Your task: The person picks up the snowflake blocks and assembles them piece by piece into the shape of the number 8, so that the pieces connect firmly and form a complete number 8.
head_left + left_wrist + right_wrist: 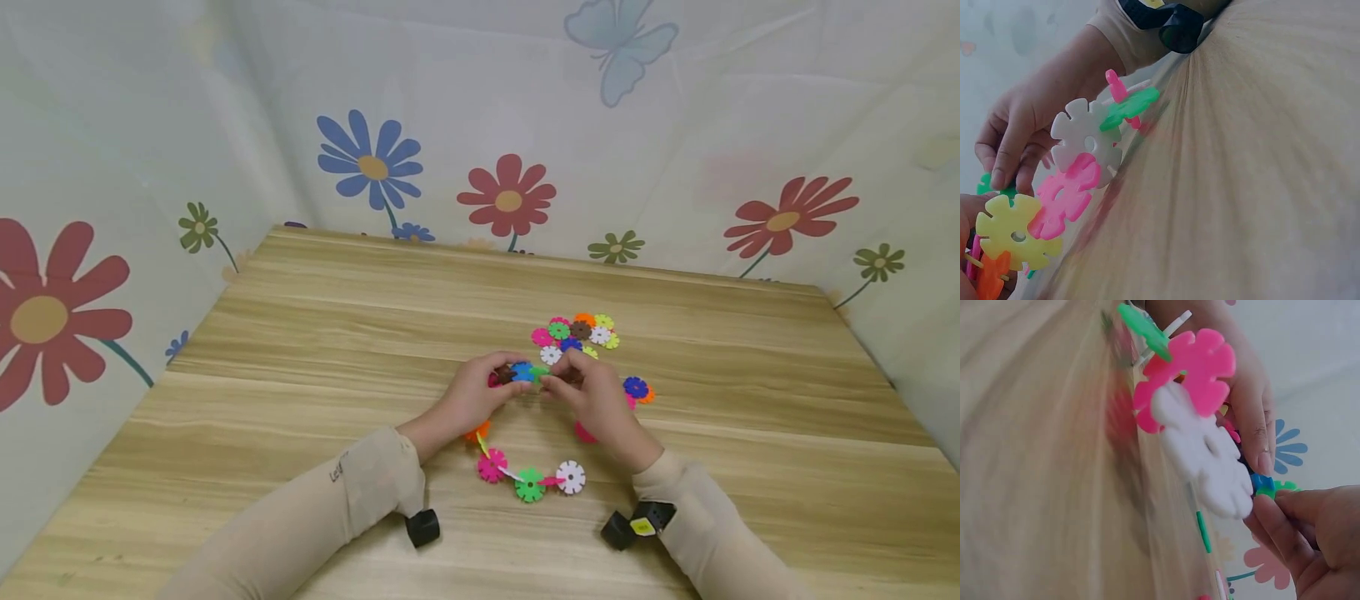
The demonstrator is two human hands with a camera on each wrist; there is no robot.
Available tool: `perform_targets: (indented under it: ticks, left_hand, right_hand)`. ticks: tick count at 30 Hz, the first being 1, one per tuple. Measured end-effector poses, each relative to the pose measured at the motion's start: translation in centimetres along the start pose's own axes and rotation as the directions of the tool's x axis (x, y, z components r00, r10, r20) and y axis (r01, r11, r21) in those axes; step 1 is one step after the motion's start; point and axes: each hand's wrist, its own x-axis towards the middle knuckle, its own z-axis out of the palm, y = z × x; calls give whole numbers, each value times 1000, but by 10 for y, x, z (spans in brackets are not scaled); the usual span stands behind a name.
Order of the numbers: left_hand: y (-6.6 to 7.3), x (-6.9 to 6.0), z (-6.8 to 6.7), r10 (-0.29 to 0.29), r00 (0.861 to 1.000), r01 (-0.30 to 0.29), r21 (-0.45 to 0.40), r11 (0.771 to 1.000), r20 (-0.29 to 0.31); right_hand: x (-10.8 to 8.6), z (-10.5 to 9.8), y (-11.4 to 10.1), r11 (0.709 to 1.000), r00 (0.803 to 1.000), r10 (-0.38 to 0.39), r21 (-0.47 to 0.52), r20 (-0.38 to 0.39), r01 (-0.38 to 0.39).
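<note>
A chain of flower-shaped plastic discs, slotted into one another, hangs in a curve below both hands. My left hand [468, 392] grips its upper end, by a blue disc [522, 372] and a brown disc [504, 375]. A green disc [538, 374] meets the blue one, and my right hand [602, 404] pinches it between thumb and fingers. Lower along the chain are an orange disc [477, 432], a pink disc [492, 466], another green disc [530, 486] and, at the free end, a white disc [1210, 450]. In the left wrist view a yellow disc [1013, 231] is near my left fingers.
Loose discs in several colours, among them a brown disc [581, 331], lie in a cluster beyond my hands on the wooden table [337, 308]. A dark blue disc [636, 387] and an orange one lie right of my right hand. A flower-printed curtain [450, 67] stands behind.
</note>
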Motion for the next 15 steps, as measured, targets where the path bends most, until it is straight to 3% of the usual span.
perform_targets:
  ticks: [4,8,15]
  left_hand:
    - [0,0,0,-11,1000,11,3,1000,2]
    - [-1,1,0,-44,999,45,-25,999,16]
    - [0,1,-2,-114,989,129,-188,974,89]
  right_hand:
    - [0,1,1,999,1000,23,35,0,-23]
    - [3,1,3,1000,1000,28,6,8,-28]
    - [5,-2,6,1000,998,28,5,55,-29]
